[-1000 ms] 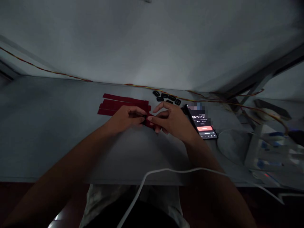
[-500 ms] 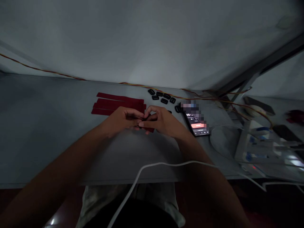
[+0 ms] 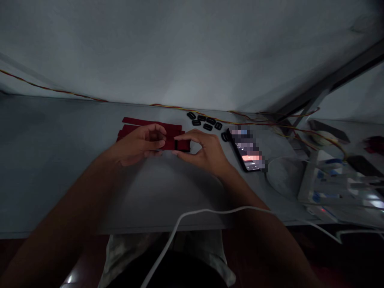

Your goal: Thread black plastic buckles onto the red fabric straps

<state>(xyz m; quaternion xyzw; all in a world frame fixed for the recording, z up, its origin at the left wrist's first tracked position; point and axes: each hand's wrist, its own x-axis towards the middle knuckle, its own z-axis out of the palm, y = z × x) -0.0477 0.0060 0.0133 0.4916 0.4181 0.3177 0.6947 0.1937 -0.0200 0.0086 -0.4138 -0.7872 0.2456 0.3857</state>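
A red strap [image 3: 169, 144] stretches between my hands with a black slide buckle [image 3: 176, 145] around it. My right hand [image 3: 207, 151] pinches the buckle, thumb at its near end and index finger at its far end. To the right of the buckle the strap shows as a short folded piece. My left hand [image 3: 139, 143] holds the strap between thumb and fingers, left of the buckle; its lower fingers are partly hidden. Under and behind my hands, several flat red straps [image 3: 139, 121] lie side by side on the grey table [image 3: 75, 132].
Several loose black slide buckles [image 3: 207, 127] lie behind my right hand. To the right is a lit phone [image 3: 250, 157], with more buckles at its left edge. A white cable [image 3: 207, 210] crosses in front of me. Twisted wires [image 3: 171, 107] run along the wall.
My hands have moved apart, the left going left. The buckle, hidden between my fingers before, now shows on the strap in my right hand.
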